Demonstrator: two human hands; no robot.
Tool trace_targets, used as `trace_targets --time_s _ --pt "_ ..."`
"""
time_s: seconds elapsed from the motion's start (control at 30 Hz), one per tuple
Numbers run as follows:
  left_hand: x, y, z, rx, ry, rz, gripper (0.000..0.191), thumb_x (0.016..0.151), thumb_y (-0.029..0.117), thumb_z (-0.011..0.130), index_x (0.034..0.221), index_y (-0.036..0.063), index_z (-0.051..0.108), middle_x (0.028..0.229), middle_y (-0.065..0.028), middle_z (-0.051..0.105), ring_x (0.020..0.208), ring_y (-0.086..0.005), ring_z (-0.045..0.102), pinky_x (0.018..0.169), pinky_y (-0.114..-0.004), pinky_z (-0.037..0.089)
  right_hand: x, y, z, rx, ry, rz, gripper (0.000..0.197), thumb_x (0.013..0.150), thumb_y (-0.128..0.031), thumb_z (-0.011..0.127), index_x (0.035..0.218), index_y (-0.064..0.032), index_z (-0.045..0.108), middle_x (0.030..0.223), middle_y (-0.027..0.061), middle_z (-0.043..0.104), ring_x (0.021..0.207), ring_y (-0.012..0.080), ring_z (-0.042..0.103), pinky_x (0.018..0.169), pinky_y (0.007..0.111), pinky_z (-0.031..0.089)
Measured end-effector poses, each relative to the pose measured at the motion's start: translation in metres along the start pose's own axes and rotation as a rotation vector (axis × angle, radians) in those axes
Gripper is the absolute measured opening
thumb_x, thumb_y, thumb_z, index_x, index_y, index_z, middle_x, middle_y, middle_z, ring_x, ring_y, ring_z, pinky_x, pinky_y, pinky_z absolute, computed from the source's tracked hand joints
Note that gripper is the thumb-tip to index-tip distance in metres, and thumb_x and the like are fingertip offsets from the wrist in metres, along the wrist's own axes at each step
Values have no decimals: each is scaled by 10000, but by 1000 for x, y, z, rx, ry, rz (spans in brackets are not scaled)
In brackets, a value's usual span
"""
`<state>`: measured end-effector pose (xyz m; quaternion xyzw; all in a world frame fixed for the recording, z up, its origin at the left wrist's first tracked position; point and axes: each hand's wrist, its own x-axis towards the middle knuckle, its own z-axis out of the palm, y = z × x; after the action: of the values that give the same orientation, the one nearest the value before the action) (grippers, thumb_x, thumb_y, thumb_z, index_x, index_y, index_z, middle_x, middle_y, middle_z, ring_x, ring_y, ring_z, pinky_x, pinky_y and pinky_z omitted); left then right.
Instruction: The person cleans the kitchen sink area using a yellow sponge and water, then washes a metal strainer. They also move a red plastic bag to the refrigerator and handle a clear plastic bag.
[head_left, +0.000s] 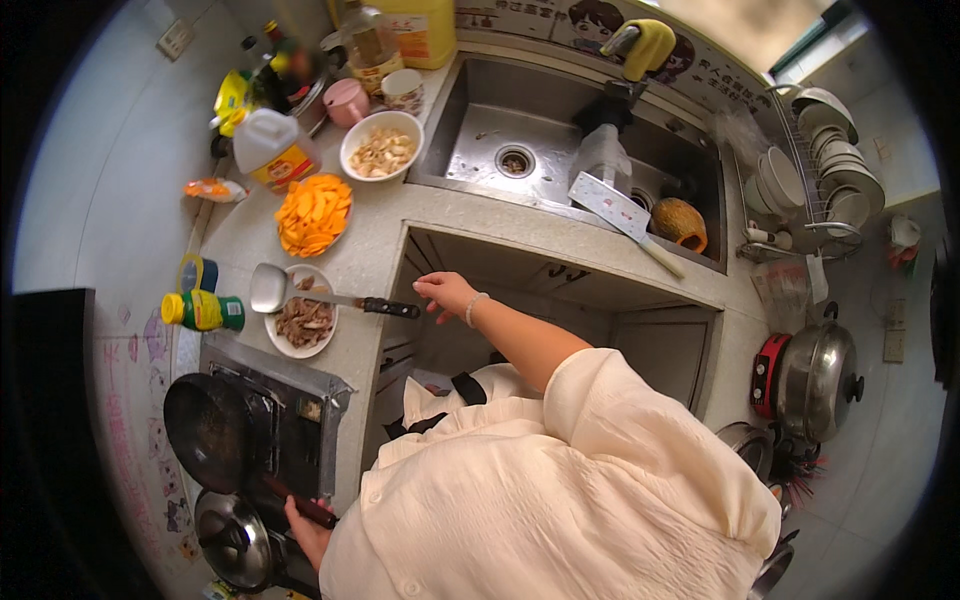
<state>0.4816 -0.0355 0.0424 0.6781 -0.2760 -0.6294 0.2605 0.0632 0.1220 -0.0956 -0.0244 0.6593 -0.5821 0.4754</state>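
My left hand (307, 525) is at the dark wooden handle (315, 511) of a black wok (208, 433) on the gas stove (306, 435), its fingers around the handle. My right hand (448, 294), with a beaded bracelet at the wrist, hangs in the air past the counter's edge and holds nothing. Close by it is the black handle of a metal wok spatula (271, 289), which lies across a white plate (276, 342) of cooked meat (306, 319). Behind that plate stand sliced orange squash (313, 215) on a plate and a white bowl (348, 156) of pale chopped pieces.
A green bottle with a yellow cap (202, 310) stands beside the meat plate. A cleaver (611, 204) lies over the front edge of the steel sink (487, 184). A lidded pot (232, 541) sits beside the wok. At the right are a dish rack (832, 225) and a steamer pot (814, 382).
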Motion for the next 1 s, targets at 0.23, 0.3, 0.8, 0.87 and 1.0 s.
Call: trace_targets --time_s 0.23,0.3,0.8,0.87,1.0 --pt "25 16 -18 342 514 679 351 841 239 514 1115 20 493 901 -56 491 739 -160 436 671 -302 374 -35 8 -149 -213 426 -278 244 815 -255 579 918 -48 655 799 112 652 719 227 624 654 330 499" --pt "-3 14 42 165 558 841 377 834 197 513 1147 -9 473 975 -81 532 824 -180 493 713 -314 408 -46 12 -202 -481 682 -479 225 811 -232 563 914 -55 654 866 158 648 821 315 621 741 374 486" --pt "-84 -69 341 1059 -726 938 200 795 10 576 995 17 564 978 -80 550 864 -153 546 738 -259 454 -131 60 -374 -1093 945 -296 433 651 -122 709 1039 -42 533 957 119 506 948 306 468 838 400 379" --pt "-84 -72 365 1077 -801 921 199 791 4 573 990 13 564 981 -78 550 860 -156 547 736 -259 455 -133 66 -375 -1089 1008 -383 422 655 -88 701 1034 -30 527 960 128 508 937 311 464 831 404 376" --pt "-76 -76 407 1087 -932 865 188 795 1 569 983 12 564 981 -72 547 840 -145 544 732 -251 452 -167 72 -380 -1041 1133 -287 416 663 -78 694 1038 -12 525 974 145 509 949 326 461 845 406 371"
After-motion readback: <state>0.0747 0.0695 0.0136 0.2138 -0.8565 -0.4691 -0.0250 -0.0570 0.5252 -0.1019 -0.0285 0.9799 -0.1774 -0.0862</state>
